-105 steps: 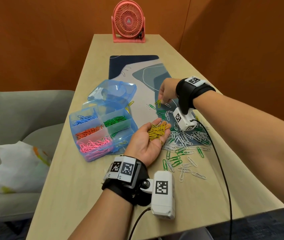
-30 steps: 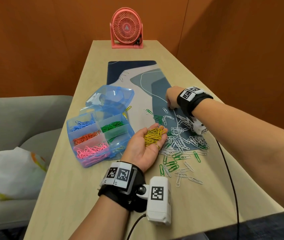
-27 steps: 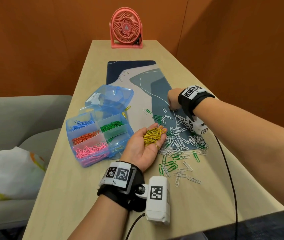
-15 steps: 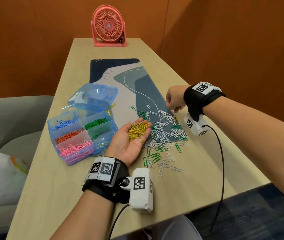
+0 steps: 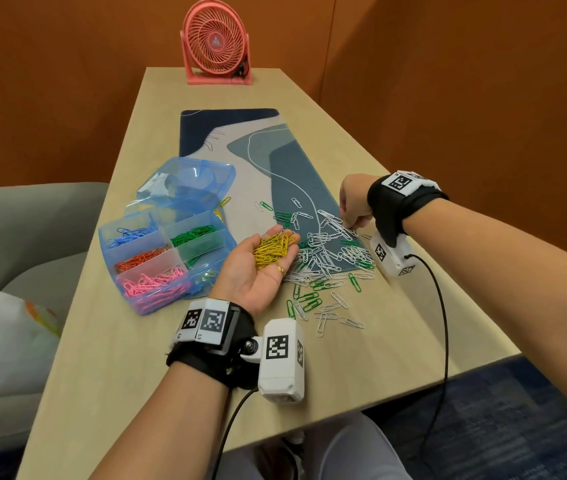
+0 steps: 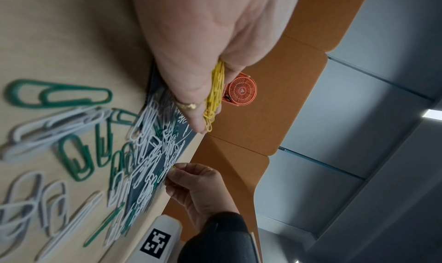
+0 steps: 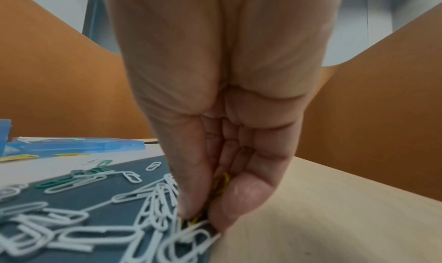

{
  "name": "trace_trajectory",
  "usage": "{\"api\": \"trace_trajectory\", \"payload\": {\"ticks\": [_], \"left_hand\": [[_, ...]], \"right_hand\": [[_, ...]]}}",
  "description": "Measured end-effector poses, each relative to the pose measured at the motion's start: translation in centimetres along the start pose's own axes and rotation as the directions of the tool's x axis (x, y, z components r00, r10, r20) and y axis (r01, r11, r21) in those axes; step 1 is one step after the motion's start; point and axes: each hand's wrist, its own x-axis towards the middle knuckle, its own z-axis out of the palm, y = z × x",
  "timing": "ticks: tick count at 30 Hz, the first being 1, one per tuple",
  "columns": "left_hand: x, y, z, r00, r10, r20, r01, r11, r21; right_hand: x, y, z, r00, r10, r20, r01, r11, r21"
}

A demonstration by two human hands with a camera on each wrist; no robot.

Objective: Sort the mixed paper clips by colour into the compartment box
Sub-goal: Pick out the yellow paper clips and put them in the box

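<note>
Right now the right hand's grip (image 7: 203,216) is pinching a small yellow wire paper clip (image 7: 221,184) at the far right edge of the loose pile of white & green paper clips (image 5: 327,258). Left hand (image 5: 261,268), palm up w/ relaxed fingers, cradles a heap of yellow clips (image 5: 273,249) betw. that pile and the blue translucent plastic compartment box (image 5: 157,258) on the tabletop. Risk: white clips snag on the pinched one and ride along; a tilted palm would spill yellows back into the mix.
</note>
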Motion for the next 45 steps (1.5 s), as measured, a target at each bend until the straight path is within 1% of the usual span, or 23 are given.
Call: {"api": "trace_trajectory", "payload": {"ticks": [3, 6, 8, 11, 14, 17, 19, 21, 23, 25, 27, 28, 30, 32, 34, 36, 40, 43, 45], "left_hand": [[0.0, 0.0, 0.0, 1.0, 0.0, 0.0, 0.0, 1.0, 0.005], [0.0, 0.1, -0.1, 1.0, -0.001, 0.0, 0.001, 1.0, 0.002], [0.0, 0.1, -0.1, 1.0, 0.002, 0.0, -0.002, 1.0, 0.005], [0.1, 0.0, -0.2, 1.0, 0.005, -0.004, -0.005, 1.0, 0.018], [0.2, 0.0, -0.2, 1.0, 0.004, -0.015, -0.004, 0.999, 0.042], [0.2, 0.1, -0.2, 1.0, -0.004, -0.024, 0.005, 0.999, 0.037], [0.2, 0.1, -0.2, 1.0, -0.013, -0.027, 0.013, 1.0, 0.023], [0.0, 0.1, -0.1, 0.999, -0.02, -0.026, 0.02, 1.0, 0.001], [-0.1, 0.2, -0.2, 1.0, -0.022, -0.02, 0.022, 0.999, -0.04], [0.0, 0.2, -0.2, 1.0, -0.022, -0.015, 0.021, 0.997, -0.072], [0.0, 0.2, -0.2, 1.0, -0.022, -0.012, 0.022, 0.999, -0.049], [0.0, 0.1, -0.2, 1.0, -0.022, -0.017, 0.021, 0.999, -0.028], [0.0, 0.1, 0.0, 0.999, -0.019, -0.026, 0.019, 1.0, -0.002], [-0.1, 0.0, 0.0, 1.0, -0.01, -0.026, 0.01, 1.0, 0.01], [-0.1, -0.1, 0.1, 1.0, -0.002, -0.02, 0.003, 1.0, 0.028], [-0.2, -0.1, 0.1, 1.0, 0.001, -0.016, -0.001, 1.0, 0.025], [-0.3, -0.1, 0.0, 1.0, 0.003, -0.019, -0.003, 1.0, 0.013], [-0.3, -0.1, 0.0, 1.0, 0.004, -0.027, -0.003, 1.0, 0.019], [-0.3, -0.1, 0.1, 0.999, 0.004, -0.033, -0.003, 1.0, 0.026]], "right_hand": [[-0.6, -0.5, -0.2, 1.0, 0.004, -0.006, -0.004, 0.996, -0.09], [-1.1, -0.8, -0.3, 0.999, 0.032, -0.007, -0.033, 0.993, -0.11], [-1.2, -0.7, -0.4, 0.999, 0.034, 0.0, -0.034, 0.995, -0.092], [-1.3, -0.6, -0.8, 1.0, 0.014, -0.023, -0.014, 1.0, 0.009], [-1.7, -0.9, -1.5, 0.998, -0.056, -0.037, 0.061, 0.986, 0.152], [-3.0, -2.2, -2.1, 0.984, -0.175, -0.021, 0.172, 0.931, 0.322], [-4.2, -3.7, -2.3, 0.959, -0.282, -0.007, 0.265, 0.895, 0.358], [-5.3, -5.4, -2.2, 0.932, -0.362, 0.018, 0.331, 0.869, 0.367], [-5.8, -6.6, -1.8, 0.906, -0.42, 0.045, 0.366, 0.835, 0.411], [-5.9, -7.2, -1.5, 0.895, -0.443, 0.049, 0.375, 0.807, 0.456], [-5.8, -6.9, -1.5, 0.904, -0.426, 0.025, 0.368, 0.808, 0.46], [-5.7, -6.4, -1.6, 0.918, -0.397, 0.006, 0.356, 0.83, 0.429], [-5.2, -4.9, -1.6, 0.95, -0.312, -0.03, 0.305, 0.899, 0.315], [-4.8, -3.1, -1.2, 0.974, -0.226, -0.026, 0.227, 0.954, 0.197], [-4.7, -1.5, -0.5, 0.987, -0.16, 0.015, 0.156, 0.979, 0.132], [-4.7, -0.5, 0.3, 0.991, -0.118, 0.064, 0.111, 0.988, 0.111], [-4.7, 0.3, 1.1, 0.988, -0.082, 0.128, 0.066, 0.99, 0.127], [-4.5, -0.1, 1.6, 0.987, -0.08, 0.139, 0.062, 0.989, 0.133], [-4.4, -0.5, 1.8, 0.989, -0.088, 0.117, 0.073, 0.989, 0.127]]}}
